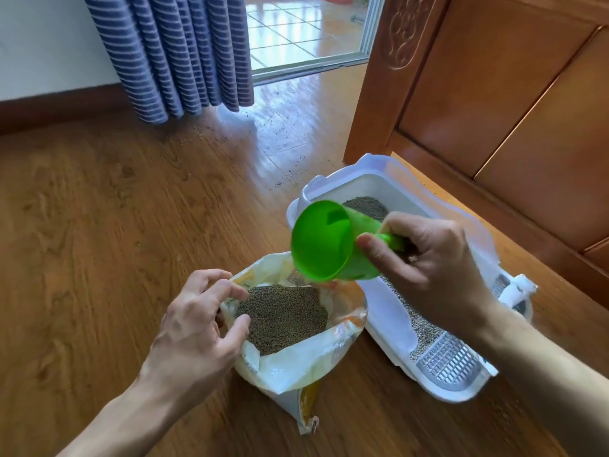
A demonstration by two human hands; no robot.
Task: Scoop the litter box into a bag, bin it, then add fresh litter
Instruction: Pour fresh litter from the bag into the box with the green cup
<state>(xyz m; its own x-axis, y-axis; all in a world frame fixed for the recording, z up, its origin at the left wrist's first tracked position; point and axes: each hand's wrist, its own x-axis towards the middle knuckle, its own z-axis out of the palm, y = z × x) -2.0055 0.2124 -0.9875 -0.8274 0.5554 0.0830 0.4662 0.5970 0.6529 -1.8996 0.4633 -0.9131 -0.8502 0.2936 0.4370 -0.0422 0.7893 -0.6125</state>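
Note:
An open white and yellow sack (296, 361) of grey-brown litter pellets (283, 315) stands on the wooden floor. My left hand (197, 324) hovers at the sack's left rim with fingers loosely spread; it holds nothing. My right hand (431, 268) grips the handle of a green scoop cup (324, 240), held tipped on its side above the sack's far rim, its mouth facing me. The cup looks empty. Behind it lies the white litter box (379, 183) with some pellets inside.
A grated white step (448, 361) at the box's near end carries stray pellets. A wooden bed frame (494, 94) stands right of the box. A striped curtain (171, 54) and a glass door are at the back. Loose pellets dot the floor (280, 133).

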